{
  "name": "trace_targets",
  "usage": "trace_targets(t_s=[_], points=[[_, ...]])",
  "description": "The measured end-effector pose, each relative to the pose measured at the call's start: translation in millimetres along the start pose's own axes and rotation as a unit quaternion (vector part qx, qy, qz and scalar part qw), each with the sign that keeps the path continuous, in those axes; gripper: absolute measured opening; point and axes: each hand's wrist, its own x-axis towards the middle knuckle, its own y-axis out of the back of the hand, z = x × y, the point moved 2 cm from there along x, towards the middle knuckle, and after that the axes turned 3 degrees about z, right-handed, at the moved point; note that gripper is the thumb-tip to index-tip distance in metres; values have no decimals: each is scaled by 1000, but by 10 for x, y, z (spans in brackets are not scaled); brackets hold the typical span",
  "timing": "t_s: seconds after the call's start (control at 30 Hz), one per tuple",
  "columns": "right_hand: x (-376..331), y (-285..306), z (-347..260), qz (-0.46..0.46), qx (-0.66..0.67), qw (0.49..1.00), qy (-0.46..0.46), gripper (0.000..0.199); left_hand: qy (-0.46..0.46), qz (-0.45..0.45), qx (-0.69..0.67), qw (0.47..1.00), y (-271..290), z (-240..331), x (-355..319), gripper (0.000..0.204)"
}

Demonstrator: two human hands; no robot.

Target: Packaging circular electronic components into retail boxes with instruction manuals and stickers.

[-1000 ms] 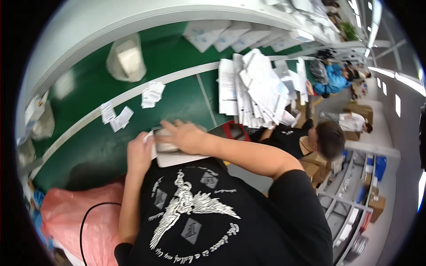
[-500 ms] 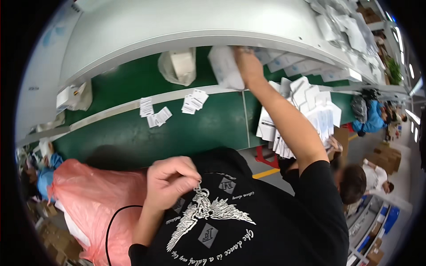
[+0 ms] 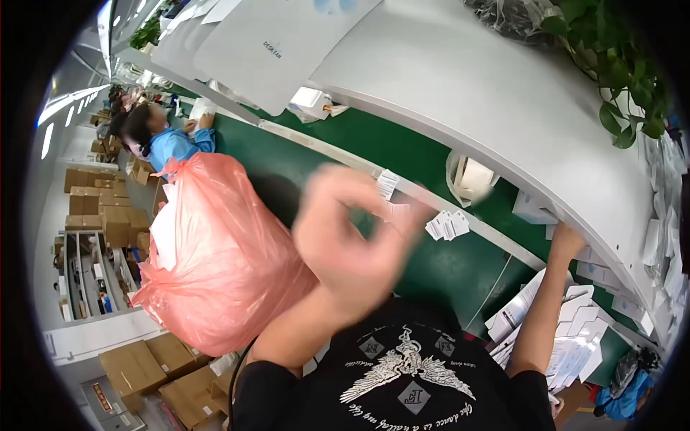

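Observation:
My left hand (image 3: 348, 233) is raised over the green bench (image 3: 438, 269), its fingers curved and smeared by motion. Past its blurred fingertips lie small white printed cards, one bunch (image 3: 388, 184) near them and a fanned bunch (image 3: 448, 225) farther right. My right hand (image 3: 568, 242) reaches in beneath the grey shelf's edge, where its fingers are hidden. Just left of it stands a white box (image 3: 533, 208) with pale blue print; whether the hand grips it cannot be made out. Flat white cartons (image 3: 575, 330) are heaped beside my right forearm.
A big pink plastic bag (image 3: 223, 251) bulges at my left. Overhead, the grey shelf (image 3: 460, 93) overhangs the bench, with a trailing plant (image 3: 618, 72) on it. A wrapped white item (image 3: 474, 179) lies below it. A co-worker in blue (image 3: 176, 144) sits farther left; brown cartons (image 3: 158, 366) stand behind.
The view has swung left. My left hand has risen from my chest to over the bench. The blurred white box beside my right hand is now under the shelf edge.

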Motion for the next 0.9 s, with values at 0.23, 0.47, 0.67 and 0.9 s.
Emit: trace_targets(t_s=[0.23, 0.47, 0.67, 0.9], points=[[-1076, 1243, -664, 159, 511, 844, -37, 24, 128, 133, 246, 952, 488, -1293, 1345, 44], [-318, 718, -1238, 68, 478, 876, -18, 54, 55, 109, 8, 992, 2594, -13, 825, 30], [534, 591, -1868, -200, 343, 915, -70, 97, -78, -413, 158, 893, 1486, 528, -97, 14], [679, 314, -1756, -293, 267, 914, -84, 99, -105, -508, 33, 854, 84, -378, -1929, 17]])
